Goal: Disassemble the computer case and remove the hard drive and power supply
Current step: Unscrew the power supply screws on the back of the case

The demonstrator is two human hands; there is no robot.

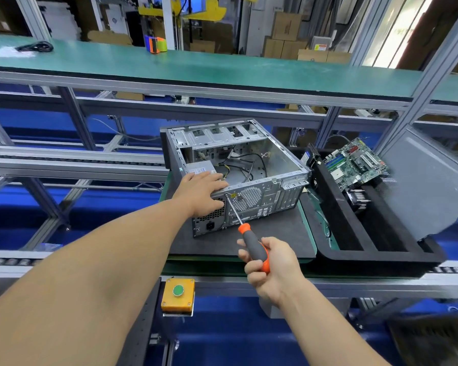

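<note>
- The computer case (238, 178) lies on its side, open top up, on a dark mat (273, 233) at the middle of the table, rear panel facing the person.
- The power supply (204, 171) sits inside the case at its 9 o'clock corner, loose black cables (246, 165) trailing away from it toward 3 o'clock.
- The left hand (201, 194) rests flat over that corner, grip apart, fingers spread across the power supply's top and the case edge.
- The right hand (270, 268), at 6 o'clock from the case, has its grip clamped round the orange-and-grey handle of a screwdriver (249, 241).
- The screwdriver's shaft slants up toward 11 o'clock; its tip meets the rear panel beside the round fan grille (247, 198), probably on a screw, though that spot is too small to tell.
- At 3 o'clock from the case, a black tray (376, 249) holds a green motherboard (354, 162).
- A yellow box with a green button (178, 299) sits at 6 o'clock on the table's front rail.
</note>
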